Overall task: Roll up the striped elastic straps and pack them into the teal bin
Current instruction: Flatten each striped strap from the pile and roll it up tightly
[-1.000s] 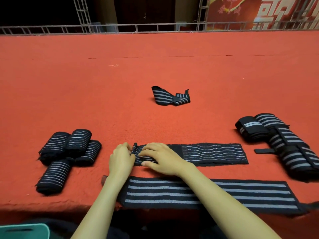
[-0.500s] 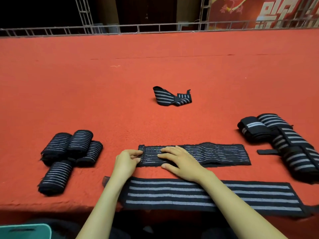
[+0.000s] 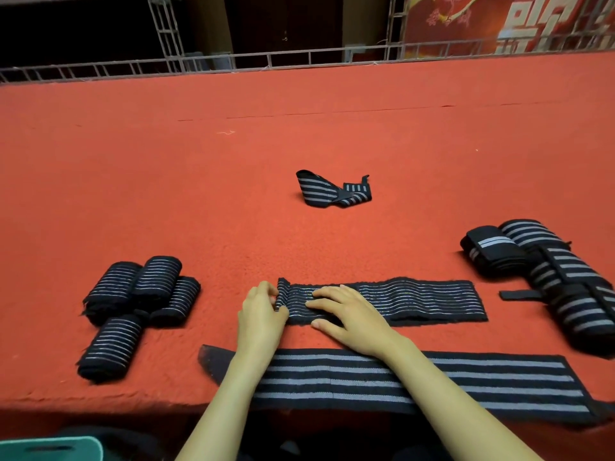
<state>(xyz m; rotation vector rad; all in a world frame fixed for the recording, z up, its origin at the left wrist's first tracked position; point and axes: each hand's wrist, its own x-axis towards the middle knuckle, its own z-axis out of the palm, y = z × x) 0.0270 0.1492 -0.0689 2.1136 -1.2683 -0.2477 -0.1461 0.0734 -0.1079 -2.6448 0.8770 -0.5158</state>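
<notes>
thin-striped strap: flat on red table near front edge, long axis left-right, small roll at its left end. likely light, soft, stretchy; take hold at that roll, keep it tight. left hand fingers curl round the roll; right hand presses the strap, fingers straight. teal bin low left, well apart.

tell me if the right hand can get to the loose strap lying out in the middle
Probably yes: bare red cloth lies between the right hand and the loose strap, though it needs a forward stretch.
</notes>
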